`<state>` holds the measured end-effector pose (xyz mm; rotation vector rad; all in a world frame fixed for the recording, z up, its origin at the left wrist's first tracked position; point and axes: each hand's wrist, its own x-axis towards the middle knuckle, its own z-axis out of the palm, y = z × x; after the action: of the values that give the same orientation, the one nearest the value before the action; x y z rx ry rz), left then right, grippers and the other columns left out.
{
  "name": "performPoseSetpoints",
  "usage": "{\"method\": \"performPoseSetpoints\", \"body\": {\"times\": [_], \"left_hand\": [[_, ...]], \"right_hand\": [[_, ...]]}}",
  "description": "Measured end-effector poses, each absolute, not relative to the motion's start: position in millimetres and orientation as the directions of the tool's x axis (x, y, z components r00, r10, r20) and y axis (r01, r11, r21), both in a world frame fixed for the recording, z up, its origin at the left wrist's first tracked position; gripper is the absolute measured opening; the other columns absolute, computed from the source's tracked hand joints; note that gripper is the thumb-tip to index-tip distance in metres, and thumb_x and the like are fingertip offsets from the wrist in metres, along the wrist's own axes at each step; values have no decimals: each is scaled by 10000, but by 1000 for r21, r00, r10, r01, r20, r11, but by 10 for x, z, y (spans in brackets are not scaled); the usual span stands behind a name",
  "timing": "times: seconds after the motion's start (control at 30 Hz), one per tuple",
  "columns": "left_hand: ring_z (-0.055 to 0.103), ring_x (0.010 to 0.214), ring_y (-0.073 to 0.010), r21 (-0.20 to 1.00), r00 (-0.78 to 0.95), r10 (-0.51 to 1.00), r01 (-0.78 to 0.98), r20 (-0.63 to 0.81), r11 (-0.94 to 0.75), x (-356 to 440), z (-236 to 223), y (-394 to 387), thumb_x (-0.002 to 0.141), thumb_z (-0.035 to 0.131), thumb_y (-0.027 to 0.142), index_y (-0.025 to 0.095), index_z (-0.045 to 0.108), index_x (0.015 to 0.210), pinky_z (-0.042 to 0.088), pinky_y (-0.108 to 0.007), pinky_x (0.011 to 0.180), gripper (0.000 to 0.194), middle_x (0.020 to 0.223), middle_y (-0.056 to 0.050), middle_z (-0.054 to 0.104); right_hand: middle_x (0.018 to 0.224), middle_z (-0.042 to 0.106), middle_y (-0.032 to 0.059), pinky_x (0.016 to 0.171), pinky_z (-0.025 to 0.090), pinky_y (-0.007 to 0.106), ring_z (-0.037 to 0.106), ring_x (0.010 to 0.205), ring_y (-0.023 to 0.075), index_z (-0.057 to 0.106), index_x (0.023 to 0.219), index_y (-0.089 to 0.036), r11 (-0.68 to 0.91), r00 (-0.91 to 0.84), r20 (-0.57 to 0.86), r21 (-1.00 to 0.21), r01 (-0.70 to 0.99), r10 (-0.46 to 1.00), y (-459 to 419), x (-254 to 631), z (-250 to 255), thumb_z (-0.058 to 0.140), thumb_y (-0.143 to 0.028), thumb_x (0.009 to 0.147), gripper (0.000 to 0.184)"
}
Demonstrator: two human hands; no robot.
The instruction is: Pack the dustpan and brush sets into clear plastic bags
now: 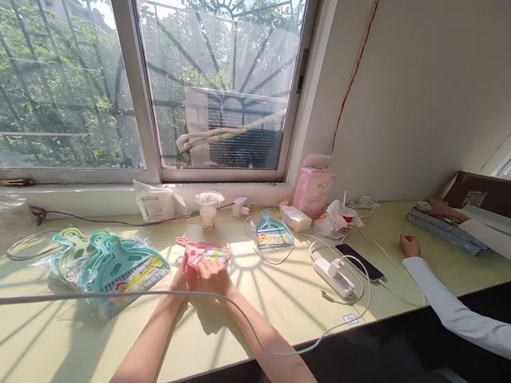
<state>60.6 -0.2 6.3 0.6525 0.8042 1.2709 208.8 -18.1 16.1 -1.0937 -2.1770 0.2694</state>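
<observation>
A small pink dustpan and brush set (194, 250) with a printed label is held low over the table, right in front of me. My left hand (183, 279) grips its near left side, fingers closed. Curled over the near edge beside it is my right hand (214, 275), pressing on the label area; its fingertips are partly hidden. To the left lies a pile of several green and teal dustpan sets (113, 262) in clear plastic wrapping. Another teal dustpan set (270, 233) lies alone, farther back and to the right.
A grey cable (89, 293) crosses in front of my forearms. Rightward are a white power strip (333, 277), a black phone (360, 262) and a pink box (314, 190). A plastic cup (209, 211) stands near the window. Another person's white sleeves (448, 306) reach in from the right.
</observation>
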Motion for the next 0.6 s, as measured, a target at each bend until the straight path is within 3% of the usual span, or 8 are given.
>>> {"method": "performPoseSetpoints", "body": {"times": [0.1,0.23,0.37,0.43,0.5,0.6], "left_hand": [[794,827,-238,788,-38,968,-590,-247,177,603,91,-7,1004,752,332,232,733,1100,683,-330,802,140,870,-27,755],[833,1033,-273,778,-78,981,-621,-178,91,628,147,-57,988,685,328,254,755,1236,697,-396,939,268,1094,-67,848],[818,1200,-361,788,-94,981,-611,-168,77,550,145,-89,976,689,464,270,757,1220,694,-505,1019,319,1140,-69,869],[804,1238,-373,807,-85,981,-583,-174,92,468,136,-85,942,708,485,269,754,1196,685,-506,1032,336,1113,-67,865],[793,1258,-375,822,-79,984,-563,-157,86,390,136,-77,895,732,477,263,752,1181,672,-501,1053,358,1104,-78,862],[794,1251,-397,842,-9,994,-531,-112,90,331,165,-82,843,754,438,242,764,1206,644,-550,1110,413,1098,-105,864]], "right_hand": [[1367,840,157,1146,643,484,787,1283,366,814,1220,-245,660,-519,409,-489,570,751,-213,2134,146,727,-289,1104,152],[1525,764,182,1156,626,479,746,1387,372,802,1333,-228,483,-250,432,-596,642,866,-215,2368,185,600,-272,1162,269],[1203,843,157,1011,615,415,809,1165,345,825,1078,-258,263,-93,280,-669,695,956,-143,2452,136,646,-321,1164,209],[1009,838,108,925,591,368,816,999,302,789,906,-272,211,-64,224,-728,652,972,-76,2450,93,680,-355,1155,284],[878,808,57,849,563,328,781,852,247,753,840,-274,161,-11,183,-836,525,983,4,2446,64,696,-371,1140,321],[796,770,8,704,528,289,659,644,175,721,847,-266,47,40,56,-979,197,998,109,2468,54,722,-416,1092,287]]}}
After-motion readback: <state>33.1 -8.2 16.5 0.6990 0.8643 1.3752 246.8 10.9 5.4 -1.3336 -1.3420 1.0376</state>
